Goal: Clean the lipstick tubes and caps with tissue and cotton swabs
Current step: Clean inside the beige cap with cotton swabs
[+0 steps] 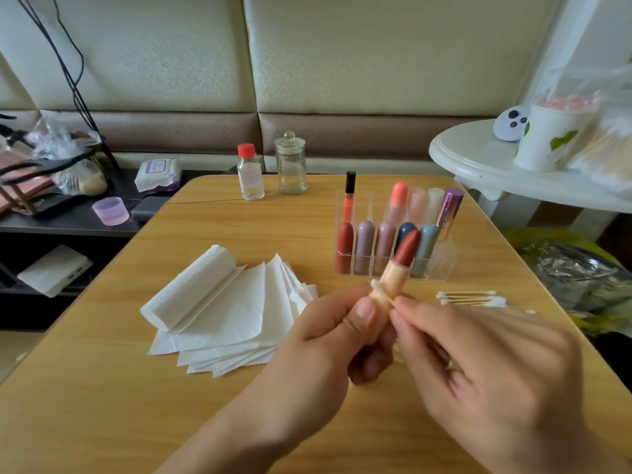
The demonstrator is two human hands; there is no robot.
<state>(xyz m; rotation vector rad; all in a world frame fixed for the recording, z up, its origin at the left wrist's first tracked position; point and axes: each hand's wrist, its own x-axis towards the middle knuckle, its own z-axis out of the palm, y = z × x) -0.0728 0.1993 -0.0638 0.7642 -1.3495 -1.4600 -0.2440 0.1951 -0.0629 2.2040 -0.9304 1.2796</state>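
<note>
On the wooden table (102, 388), far left, a stack of tissue sheets (232, 323) lies fanned, one edge rolled; presumably staged within easy reach for wiping. Behind, a red-capped bottle (250, 176) of clear liquid and a lidded glass jar (290, 165) stand side by side, apart from the work.

Centre: left hand (328, 343) grips the base of an open lipstick tube (393, 285), fingers curled round it, thumb along the front. Long axis runs up and away from the person, tilted slightly right; red bullet (408, 248) is exposed and points toward the acrylic organizer (393, 248). Judged: held so to present the collar to the swab.

Right hand (478, 364) pinches a cotton swab (379, 290) between thumb and fingertips; its white tip lies across the peach collar, touching it. Hand is motion-blurred.

Right: spare cotton swabs (470, 297) lie on the table just beside the hands. Organizer holds capped lipsticks upright in compartments.
</note>
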